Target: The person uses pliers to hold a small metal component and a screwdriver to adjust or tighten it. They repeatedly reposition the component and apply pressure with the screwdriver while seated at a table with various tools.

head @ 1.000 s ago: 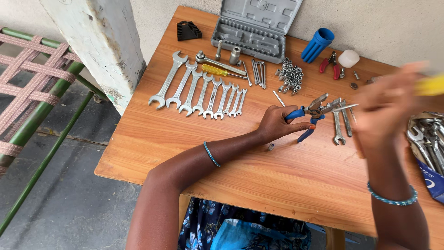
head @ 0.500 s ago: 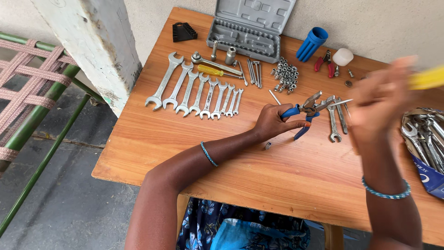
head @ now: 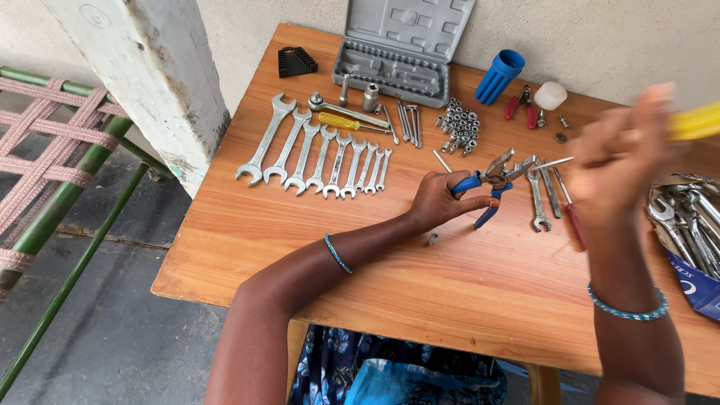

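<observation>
Barely shifted since the earlier frames: left hand (head: 439,201) clenched as before on blue-handled steel pliers (head: 491,184), right hand (head: 622,154) lifted a touch higher, blurred.

Head view: pliers held just above the wooden worktop (head: 480,292) near its middle, jaws toward a thin metal rod (head: 551,163). Right hand grasping a yellow-handled tool (head: 697,120) over the right edge. Row of steel spanners (head: 319,154) lying toward the left edge. Probably mid-grip on the rod; next, steady alignment of both tools needed.

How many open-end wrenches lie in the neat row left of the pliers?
8, side by side in the wrench row, largest at left, smallest at right, ahead of the left hand. Other wrenches lie elsewhere, some possibly hidden.
</observation>
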